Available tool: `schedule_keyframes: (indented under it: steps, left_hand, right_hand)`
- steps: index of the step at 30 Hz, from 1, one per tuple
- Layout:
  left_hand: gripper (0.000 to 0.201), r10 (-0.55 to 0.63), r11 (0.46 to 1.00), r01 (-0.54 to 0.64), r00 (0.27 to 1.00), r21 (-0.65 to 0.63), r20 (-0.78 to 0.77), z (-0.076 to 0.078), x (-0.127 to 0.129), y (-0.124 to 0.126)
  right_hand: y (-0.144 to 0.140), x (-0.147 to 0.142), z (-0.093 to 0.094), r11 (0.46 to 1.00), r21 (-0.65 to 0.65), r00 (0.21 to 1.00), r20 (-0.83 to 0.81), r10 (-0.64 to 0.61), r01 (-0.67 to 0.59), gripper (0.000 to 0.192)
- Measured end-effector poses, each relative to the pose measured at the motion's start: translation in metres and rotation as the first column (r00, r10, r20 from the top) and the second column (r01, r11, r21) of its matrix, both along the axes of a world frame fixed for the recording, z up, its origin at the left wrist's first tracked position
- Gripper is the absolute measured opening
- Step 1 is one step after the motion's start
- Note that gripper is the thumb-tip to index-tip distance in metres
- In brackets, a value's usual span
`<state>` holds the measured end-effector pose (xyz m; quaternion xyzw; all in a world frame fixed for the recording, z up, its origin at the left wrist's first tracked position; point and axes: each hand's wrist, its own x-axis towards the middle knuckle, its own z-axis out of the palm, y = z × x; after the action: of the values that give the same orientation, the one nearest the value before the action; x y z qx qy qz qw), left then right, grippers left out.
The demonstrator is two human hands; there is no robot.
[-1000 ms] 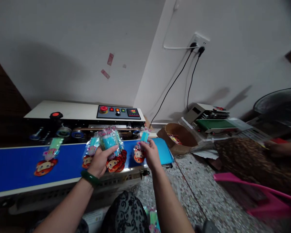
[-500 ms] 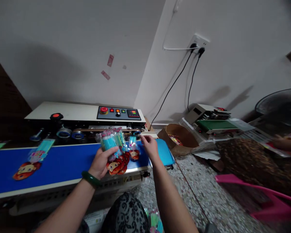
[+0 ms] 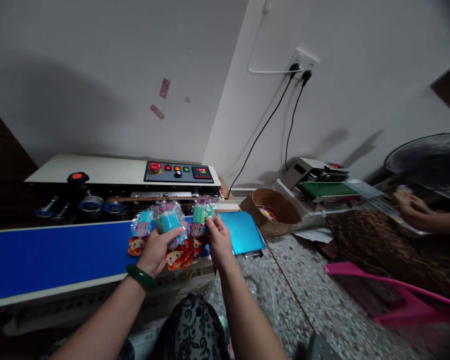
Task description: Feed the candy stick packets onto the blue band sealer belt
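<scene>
Blue conveyor belt (image 3: 52, 257) below; left hand (image 3: 155, 250) grips packet bundle (image 3: 170, 225), right hand (image 3: 217, 240) pinches single packet (image 3: 199, 217).

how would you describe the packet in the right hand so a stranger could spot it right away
Find the long blue conveyor belt in front of the sealing machine. At its right end, the right hand pinches one clear packet of green sticks. Unlike the bunch in the left hand, it is single.
</scene>
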<state>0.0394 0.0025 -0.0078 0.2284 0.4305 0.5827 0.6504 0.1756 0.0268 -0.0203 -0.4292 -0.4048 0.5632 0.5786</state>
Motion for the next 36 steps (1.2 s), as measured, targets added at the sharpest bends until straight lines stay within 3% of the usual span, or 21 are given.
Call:
schedule_keyframes:
  steps: [4, 14, 19, 22, 25, 30, 34, 36]
  left_hand:
    - [0.040, -0.022, 1.000, 0.022, 1.000, 0.003, 0.006, -0.001, 0.007, -0.002]
    - [0.033, 0.108, 0.994, -0.109, 0.993, -0.014, -0.047, -0.004, 0.018, 0.000]
    - [0.034, 0.132, 0.991, -0.133, 0.991, -0.022, -0.018, -0.006, 0.017, 0.003]
    - [0.033, 0.153, 0.987, -0.153, 0.988, -0.038, -0.010, -0.005, 0.010, 0.004]
    - [0.035, 0.175, 0.983, -0.177, 0.984, -0.038, -0.043, -0.003, 0.001, 0.006]
    - [0.037, 0.170, 0.985, -0.170, 0.984, 0.000, -0.057, -0.002, -0.006, 0.006]
    - [0.038, 0.157, 0.988, -0.157, 0.987, -0.007, -0.037, 0.001, -0.005, 0.006]
    - [0.038, 0.161, 0.987, -0.162, 0.986, -0.011, -0.048, 0.002, -0.004, 0.007]
  right_hand:
    - [-0.005, 0.001, -0.001, 0.999, -0.022, 0.999, 0.004, 0.042, -0.042, 0.025]
    - [-0.009, -0.004, -0.006, 0.992, -0.055, 0.983, -0.136, -0.121, 0.114, 0.022]
    - [-0.012, -0.008, -0.003, 0.993, -0.049, 0.981, -0.160, -0.110, 0.104, 0.025]
    - [-0.006, 0.005, -0.004, 0.980, -0.073, 0.962, -0.192, -0.196, 0.185, 0.026]
    - [0.008, 0.033, -0.009, 0.942, -0.141, 0.946, -0.067, -0.316, 0.304, 0.026]
    - [0.037, 0.066, -0.016, 0.937, -0.309, 0.979, 0.165, -0.118, 0.165, 0.014]
    - [0.056, 0.063, -0.014, 0.939, -0.333, 0.980, 0.198, -0.017, 0.084, 0.014]
    - [0.060, 0.057, -0.011, 0.944, -0.315, 0.975, 0.222, -0.027, 0.098, 0.016]
